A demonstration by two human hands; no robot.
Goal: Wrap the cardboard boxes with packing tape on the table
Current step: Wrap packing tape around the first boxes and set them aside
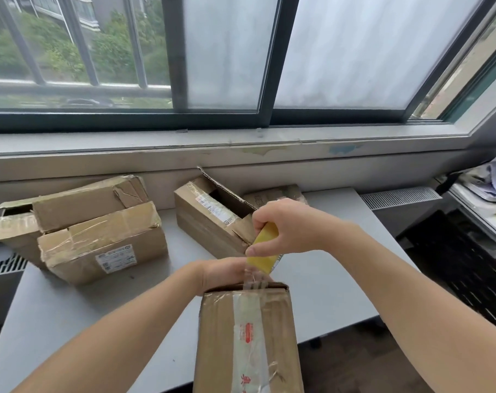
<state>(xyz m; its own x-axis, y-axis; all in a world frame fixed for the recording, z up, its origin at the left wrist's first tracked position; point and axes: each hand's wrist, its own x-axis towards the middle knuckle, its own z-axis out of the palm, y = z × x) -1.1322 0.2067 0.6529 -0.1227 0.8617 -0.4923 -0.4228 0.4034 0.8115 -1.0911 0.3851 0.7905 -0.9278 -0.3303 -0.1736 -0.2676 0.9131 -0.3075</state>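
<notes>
Near box (pixel 218 336) first: it stands right in front of me at the table's (pixel 71 307) near edge, flaps closed, so I can't see its contents. A strip of printed tape runs down its top face. The right hand (pixel 286 228) hovers above the far end of this box, thumb and fingers curled tight around a yellow tape roll (pixel 265 248). A clear tape strip (pixel 254 276) stretches from the roll down to the box's far edge. The left hand (pixel 224 272) sits against that same far edge, by the tape. Its fingertips are hidden behind the box rim, so I cannot tell whether it is pinching or just pressing.

Behind the hands, the open box (pixel 204 222) has one flap up, and its inside is too dark to read. A flat box (pixel 272 195) lies past it against the wall, partly blocked by the right hand. Over on the left, a labelled box (pixel 105 245) sits in front, wrinkled tape across its top. Touching it from behind is a battered box (pixel 79 205) with a torn open end.

Around the table there is a window sill (pixel 212 143) along the back, a vent grille (pixel 400 197) to the right, and a black perforated panel (pixel 468 268) beyond that.
</notes>
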